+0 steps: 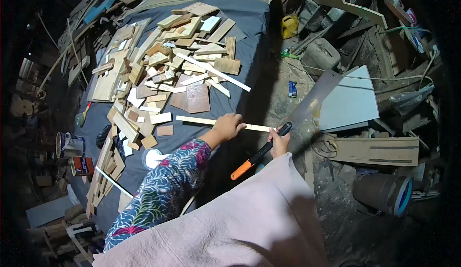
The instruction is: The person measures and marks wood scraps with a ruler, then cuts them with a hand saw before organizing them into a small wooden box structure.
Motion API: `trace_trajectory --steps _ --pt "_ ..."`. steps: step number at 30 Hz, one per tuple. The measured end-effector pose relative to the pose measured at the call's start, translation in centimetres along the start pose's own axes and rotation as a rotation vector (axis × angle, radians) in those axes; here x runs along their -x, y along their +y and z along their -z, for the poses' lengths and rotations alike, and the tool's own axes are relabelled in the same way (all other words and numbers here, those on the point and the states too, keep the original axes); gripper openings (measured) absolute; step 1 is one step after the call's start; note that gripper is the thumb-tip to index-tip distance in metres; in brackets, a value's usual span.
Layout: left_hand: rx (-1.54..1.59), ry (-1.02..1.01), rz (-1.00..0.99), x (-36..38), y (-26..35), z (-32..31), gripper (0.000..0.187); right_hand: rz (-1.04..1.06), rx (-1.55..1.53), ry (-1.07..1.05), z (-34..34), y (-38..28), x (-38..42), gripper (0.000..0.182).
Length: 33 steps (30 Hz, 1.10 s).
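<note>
My left hand (228, 126) is closed over a thin pale wooden strip (194, 120) at the edge of the cloth-covered table. The strip runs left to right, its far left end lying over the dark cloth. My right hand (278, 143) grips a handsaw (314, 99) by its black-and-orange handle, seen nearly edge-on. The wide metal blade points up and to the right, beyond the table. The strip's right end reaches the thumb and fingers of my right hand. A pile of wood offcuts (197, 94) lies just beyond my left hand.
Near my left sleeve is a round white lid or tub (154, 158). Paint cans (70, 145) and a brush (82, 115) are at the left. To the right, a white panel (350, 99), a cardboard piece (377, 150) and a dark bucket (382, 193) crowd the floor.
</note>
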<state>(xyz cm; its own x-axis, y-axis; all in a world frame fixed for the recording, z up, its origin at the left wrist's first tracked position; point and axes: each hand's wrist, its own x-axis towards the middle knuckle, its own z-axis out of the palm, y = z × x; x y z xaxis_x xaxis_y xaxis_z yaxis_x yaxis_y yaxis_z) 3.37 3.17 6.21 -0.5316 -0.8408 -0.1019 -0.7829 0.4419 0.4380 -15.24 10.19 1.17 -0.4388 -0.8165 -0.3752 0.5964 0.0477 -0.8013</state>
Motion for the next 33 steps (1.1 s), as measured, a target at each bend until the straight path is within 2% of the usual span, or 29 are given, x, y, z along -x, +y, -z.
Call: trace_trajectory --steps 1,3,5,7,9,11,12,15,17,19,23,24,25,27,33 --pt "-0.01 0.001 -0.005 0.1 -0.6 -0.4 0.03 -0.002 0.036 -0.005 -0.2 0.5 -0.5 0.029" --pt "-0.109 0.162 -0.085 0.0 -1.6 -1.0 0.026 0.001 0.065 -0.008 -0.3 1.7 -1.4 0.029" --pt "-0.077 0.104 -0.032 -0.4 -2.3 -1.5 0.026 -0.042 0.118 0.013 -0.2 3.0 -2.3 0.029" --pt "-0.093 0.417 -0.039 -0.8 -2.1 -1.8 0.026 -0.041 0.099 0.0 0.1 3.9 -3.0 0.028" --pt "-0.088 0.442 -0.015 -1.6 -2.5 -2.1 0.025 -0.101 0.117 0.016 0.2 4.6 -3.6 0.028" --pt "-0.222 0.581 0.014 -2.7 -3.4 -2.7 0.024 -0.1 0.114 0.034 0.1 5.0 -4.0 0.028" --pt "-0.185 0.528 0.058 -3.3 -3.9 -2.8 0.022 -0.1 0.108 0.042 0.0 5.0 -4.2 0.028" --pt "-0.126 0.535 0.088 -4.1 -5.1 -3.0 0.018 -0.101 0.087 0.059 -0.2 4.6 -4.4 0.027" --pt "-0.157 0.561 0.109 -4.2 -4.9 -2.8 0.017 -0.105 0.07 0.062 -0.6 4.0 -4.3 0.027" --pt "-0.135 0.655 0.165 -4.4 -4.7 -2.3 0.017 -0.017 0.009 0.073 -1.0 3.5 -4.6 0.025" --pt "-0.119 0.669 0.177 -4.9 -5.2 -1.9 0.035 0.027 -0.027 0.107 -2.4 3.4 -6.3 0.026" --pt "-0.091 0.635 0.219 -5.2 -5.7 -1.8 0.046 0.039 -0.041 0.121 -2.7 3.3 -6.8 0.027" --pt "-0.09 0.638 0.216 -5.6 -6.0 -1.9 0.046 0.043 -0.042 0.12 -3.0 3.2 -7.2 0.027" --pt "-0.126 0.575 0.341 -6.2 -6.1 -1.8 0.053 0.013 -0.009 0.073 -3.3 3.3 -8.0 0.026" --pt "-0.331 0.396 0.227 -7.5 -5.4 -1.5 0.054 -0.082 0.099 -0.04 -3.4 4.0 -9.2 0.025"
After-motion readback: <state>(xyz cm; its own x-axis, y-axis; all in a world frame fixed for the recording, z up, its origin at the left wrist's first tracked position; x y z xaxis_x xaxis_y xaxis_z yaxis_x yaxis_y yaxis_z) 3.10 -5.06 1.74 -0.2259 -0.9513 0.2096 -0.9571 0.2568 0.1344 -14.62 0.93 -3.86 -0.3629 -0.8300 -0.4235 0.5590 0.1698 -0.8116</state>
